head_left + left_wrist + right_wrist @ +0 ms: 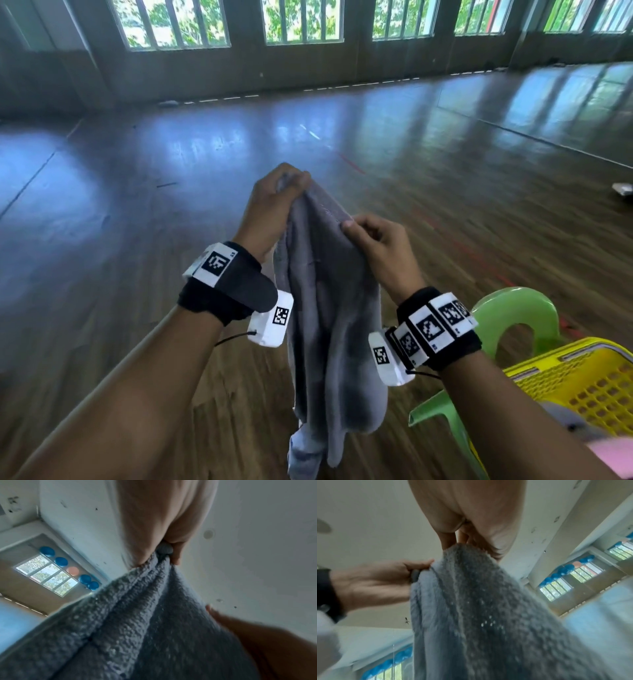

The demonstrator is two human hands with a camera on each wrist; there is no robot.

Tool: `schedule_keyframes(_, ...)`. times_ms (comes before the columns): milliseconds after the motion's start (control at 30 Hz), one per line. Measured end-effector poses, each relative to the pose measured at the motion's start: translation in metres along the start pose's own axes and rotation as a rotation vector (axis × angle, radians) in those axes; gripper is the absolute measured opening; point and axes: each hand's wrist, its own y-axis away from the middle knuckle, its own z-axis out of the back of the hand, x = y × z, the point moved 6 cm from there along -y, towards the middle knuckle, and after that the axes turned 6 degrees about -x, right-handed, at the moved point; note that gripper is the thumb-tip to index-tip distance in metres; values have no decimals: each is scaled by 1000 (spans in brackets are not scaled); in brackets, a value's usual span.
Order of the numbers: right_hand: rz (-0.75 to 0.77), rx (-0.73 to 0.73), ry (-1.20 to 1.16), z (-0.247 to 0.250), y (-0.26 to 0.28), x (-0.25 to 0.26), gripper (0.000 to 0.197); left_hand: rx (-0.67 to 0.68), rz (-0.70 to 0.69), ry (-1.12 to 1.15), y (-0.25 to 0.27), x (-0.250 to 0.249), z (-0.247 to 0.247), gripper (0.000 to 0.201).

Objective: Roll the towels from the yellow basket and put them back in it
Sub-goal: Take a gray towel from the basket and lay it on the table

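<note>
A grey towel (329,308) hangs in the air in front of me, bunched in long folds. My left hand (284,192) pinches its top corner, held higher and farther away. My right hand (363,233) pinches the top edge a little lower and to the right. The left wrist view shows the towel (137,622) clamped between the thumb and fingers of my left hand (164,550). In the right wrist view the towel (479,608) drops from my right hand (465,539), and my left hand (416,569) grips its other corner. The yellow basket (589,380) stands at the lower right.
The basket rests on a green plastic chair (507,318) at my right. A grey cloth (561,421) lies over the basket's near edge, with something pink (613,452) beside it. Dark wooden floor (171,171) stretches ahead to a wall of windows (301,20).
</note>
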Motion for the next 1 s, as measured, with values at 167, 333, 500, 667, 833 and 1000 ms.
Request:
schedule_keyframes(167, 94, -68, -73, 10, -18, 28, 7, 331, 124, -36, 34, 19, -45, 28)
schedule_keyframes(333, -72, -3, -40, 27, 21, -10, 22, 107, 119, 139, 14, 14, -24, 14)
schedule_keyframes(500, -38, -119, -13, 68, 44, -6, 10, 508, 169, 81, 63, 37, -96, 24)
schedule_keyframes(667, -194, -124, 40, 125, 91, -29, 12, 378, 291, 337, 78, 38, -141, 41)
schedule_keyframes(833, -216, -295, 133, 216, 162, -32, 11, 716, 353, 165, 150, 30, -241, 35)
schedule_keyframes(1000, -278, -487, 213, 337, 240, -17, 13, 1050, 330, 211, 244, -21, -352, 20)
